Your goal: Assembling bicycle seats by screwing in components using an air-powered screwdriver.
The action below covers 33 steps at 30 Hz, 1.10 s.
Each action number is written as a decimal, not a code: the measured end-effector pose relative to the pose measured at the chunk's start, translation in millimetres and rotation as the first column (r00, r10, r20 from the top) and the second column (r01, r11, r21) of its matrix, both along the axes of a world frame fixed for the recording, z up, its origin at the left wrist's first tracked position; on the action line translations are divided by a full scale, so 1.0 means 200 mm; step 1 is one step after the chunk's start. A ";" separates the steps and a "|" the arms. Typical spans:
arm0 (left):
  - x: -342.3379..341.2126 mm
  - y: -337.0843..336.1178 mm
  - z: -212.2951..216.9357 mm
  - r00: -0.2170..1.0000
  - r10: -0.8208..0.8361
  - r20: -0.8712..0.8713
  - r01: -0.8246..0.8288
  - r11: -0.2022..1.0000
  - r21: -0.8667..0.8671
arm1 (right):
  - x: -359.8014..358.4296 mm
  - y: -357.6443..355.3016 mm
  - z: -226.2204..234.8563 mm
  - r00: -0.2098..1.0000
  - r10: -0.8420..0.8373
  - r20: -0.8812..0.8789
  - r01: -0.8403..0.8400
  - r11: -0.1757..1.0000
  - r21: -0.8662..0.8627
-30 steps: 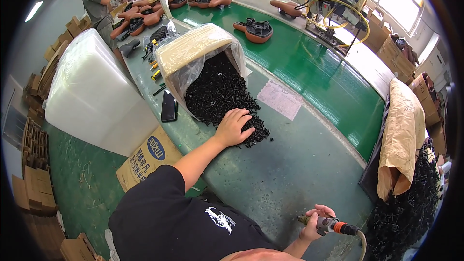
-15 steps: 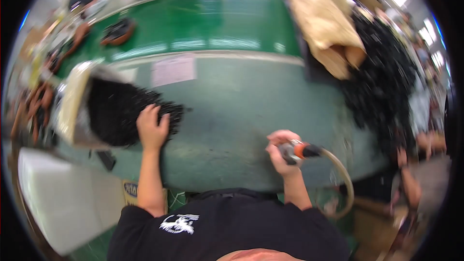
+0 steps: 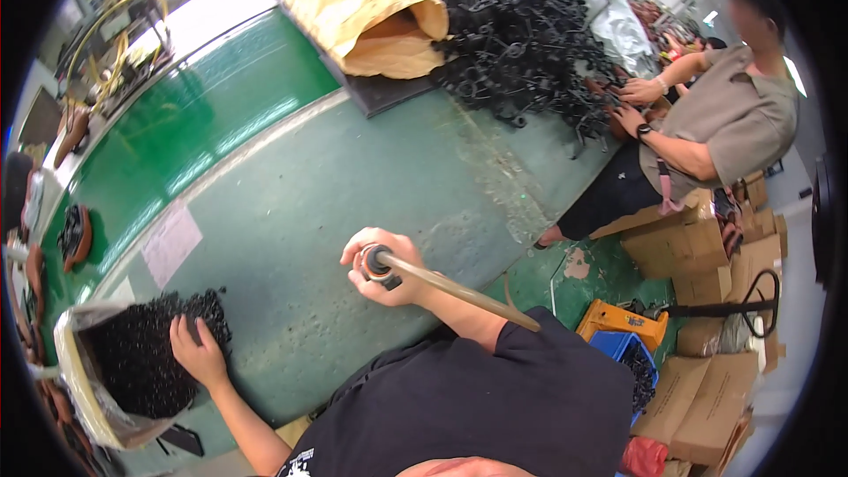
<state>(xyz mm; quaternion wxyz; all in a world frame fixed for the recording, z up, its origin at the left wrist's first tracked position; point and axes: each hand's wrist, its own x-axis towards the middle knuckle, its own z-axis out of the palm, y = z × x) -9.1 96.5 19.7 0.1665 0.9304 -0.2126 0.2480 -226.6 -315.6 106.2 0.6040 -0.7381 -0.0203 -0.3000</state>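
My left hand (image 3: 200,355) lies with its fingers spread on small black pieces (image 3: 141,358), too small to make out singly. They spill onto the green table from a tipped, plastic-lined box (image 3: 75,380). My right hand (image 3: 402,287) is wrapped round an air tool (image 3: 380,263) with dark and orange parts, held above the middle of the table. From its top a beige hose (image 3: 459,296) runs back past my right arm. The tool's lower end is hidden beneath the hand.
A paper sheet (image 3: 172,246) lies near the green belt (image 3: 212,97) along the far side. At the far right are a paper sack (image 3: 353,9) and a heap of black parts (image 3: 512,35), where a co-worker's hands (image 3: 632,102) rest. Cartons (image 3: 707,384) and a blue crate (image 3: 618,344) stand on the floor.
The view has swung to the right, bringing the co-worker and cartons into sight. My left hand stays on the black pieces; my right hand still grips the air tool.
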 end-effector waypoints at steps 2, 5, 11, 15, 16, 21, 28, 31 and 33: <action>-0.01 0.02 -0.01 1.000 0.012 -0.006 -0.012 1.000 0.007 | -0.01 -0.01 -0.01 0.999 -0.026 -0.037 0.023 0.998 -0.063; 0.00 0.06 -0.04 1.000 0.025 -0.018 -0.024 0.999 0.026 | -0.02 0.00 0.00 0.998 -0.034 -0.053 0.033 0.999 -0.027; -0.01 0.05 -0.05 0.998 0.054 -0.025 -0.053 0.998 0.037 | -0.04 -0.01 -0.02 0.999 -0.039 -0.037 0.040 0.999 0.020; 0.00 0.04 -0.04 0.998 0.058 -0.029 -0.057 0.997 0.043 | -0.04 -0.01 -0.03 0.997 -0.032 -0.066 0.033 0.999 0.018; 0.00 0.03 -0.04 0.998 0.057 -0.031 -0.056 0.998 0.039 | -0.04 -0.01 -0.03 0.997 -0.040 -0.071 0.041 0.999 0.019; -0.01 0.04 -0.04 0.997 0.067 -0.030 -0.066 0.997 0.034 | -0.04 -0.01 -0.01 0.998 -0.034 -0.062 0.034 0.999 -0.004; -0.02 0.03 -0.04 0.998 0.059 -0.028 -0.058 0.998 0.036 | -0.06 0.00 -0.01 0.998 -0.043 -0.040 0.042 0.999 -0.022; -0.01 0.05 -0.05 0.999 0.043 -0.010 -0.043 0.999 0.017 | -0.05 0.00 0.00 0.998 -0.050 -0.028 0.049 0.998 -0.031; -0.01 0.06 -0.07 1.000 0.023 0.006 -0.023 1.000 0.001 | -0.06 0.00 0.00 0.998 -0.054 -0.031 0.053 0.998 -0.030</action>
